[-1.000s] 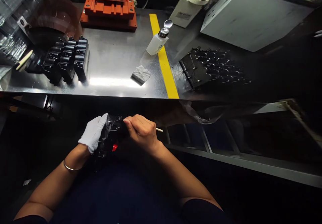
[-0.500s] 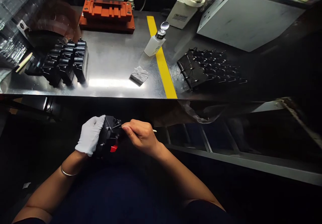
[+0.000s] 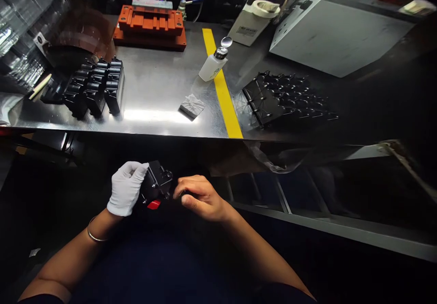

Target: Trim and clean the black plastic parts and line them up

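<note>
My left hand (image 3: pixel 127 188), in a white glove, grips a black plastic housing (image 3: pixel 157 182) by its left side. The housing has small metal pins or screws on its face and a red tab (image 3: pixel 154 204) at its lower end. It is held in front of my body, below the bench edge. Just to the right of it is my bare right hand (image 3: pixel 200 197), thumb and forefinger apart with a dark gap between them. I see nothing in its fingers; the palm side is partly hidden.
On the steel bench (image 3: pixel 150 90) stand black housings in rows (image 3: pixel 114 88), more black parts (image 3: pixel 287 97), a folded white cloth pad (image 3: pixel 192 106) and a white pump bottle (image 3: pixel 213 66). Behind are an orange fixture (image 3: pixel 150 26) and a grey metal box (image 3: pixel 334 31). Yellow tape (image 3: pixel 225 99) crosses the bench.
My right hand has opened from a pinch at the housing and drawn slightly away. The pale stick end behind it no longer shows. The housing has turned a little in my left hand.
</note>
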The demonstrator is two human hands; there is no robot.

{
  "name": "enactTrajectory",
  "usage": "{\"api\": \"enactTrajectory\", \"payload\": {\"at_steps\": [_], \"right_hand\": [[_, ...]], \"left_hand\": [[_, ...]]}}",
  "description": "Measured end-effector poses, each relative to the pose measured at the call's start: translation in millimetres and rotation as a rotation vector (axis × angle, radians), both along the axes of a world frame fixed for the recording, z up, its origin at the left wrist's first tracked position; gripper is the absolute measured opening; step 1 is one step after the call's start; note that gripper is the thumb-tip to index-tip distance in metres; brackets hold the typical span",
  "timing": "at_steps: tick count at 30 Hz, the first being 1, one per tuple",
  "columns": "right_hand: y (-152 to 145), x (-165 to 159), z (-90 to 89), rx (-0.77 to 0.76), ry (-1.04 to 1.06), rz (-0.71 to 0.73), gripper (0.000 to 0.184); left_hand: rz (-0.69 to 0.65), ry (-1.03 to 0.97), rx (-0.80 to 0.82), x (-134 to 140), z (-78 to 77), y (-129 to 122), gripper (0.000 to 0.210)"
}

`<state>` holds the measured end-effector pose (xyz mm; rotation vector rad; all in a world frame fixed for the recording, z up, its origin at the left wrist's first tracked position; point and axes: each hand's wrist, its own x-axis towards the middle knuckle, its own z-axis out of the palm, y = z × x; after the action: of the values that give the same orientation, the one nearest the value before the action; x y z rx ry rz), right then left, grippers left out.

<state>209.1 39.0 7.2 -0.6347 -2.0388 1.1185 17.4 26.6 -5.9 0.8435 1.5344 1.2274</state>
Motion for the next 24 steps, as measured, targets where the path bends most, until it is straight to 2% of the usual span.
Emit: {"api": "enactTrajectory", "payload": {"at_steps": [3,6,9,11,13,15,18,21,24], "right_hand": [[2,-4,-2.5,0.268,-0.180,-0.195,0.053],[4,-8,-7.3,0.417,-0.289,-0.228,0.056],[1,-17,-14.9,0.421,-0.246,-0.338,0.049],[1,-28,-18.3,0.348,-0.252,-0.439,0.038],[11,-41,-16.2,0.246,-0.336,-0.497,0.054],[39,-55,-6.3,0.125,-0.450,-0.547,0.064],[112,-76,18.5,-0.027,-0.608,-0.683,0.057],[190,-100,39.1,-0.051,-0.762,-0.730,0.048],[238,-126,47.1,-0.058,-0.721,-0.681,0.040]], "left_hand": [[0.008,-0.006,0.003,-1,-1.0,2,0.042],[0.013,-0.025,-0.003,0,-1.5,6,0.044],[0.058,-0.112,-0.068,4,-2.6,19,0.047],[0.129,-0.276,-0.120,7,-2.3,34,0.048],[0.210,-0.483,-0.083,8,0.8,52,0.043],[0.236,-0.633,0.070,4,6.6,66,0.035],[0.243,-0.613,0.245,-10,13.5,72,0.031],[0.241,-0.505,0.163,-24,9.0,61,0.028],[0.149,-0.431,0.061,-34,-6.3,46,0.031]]}}
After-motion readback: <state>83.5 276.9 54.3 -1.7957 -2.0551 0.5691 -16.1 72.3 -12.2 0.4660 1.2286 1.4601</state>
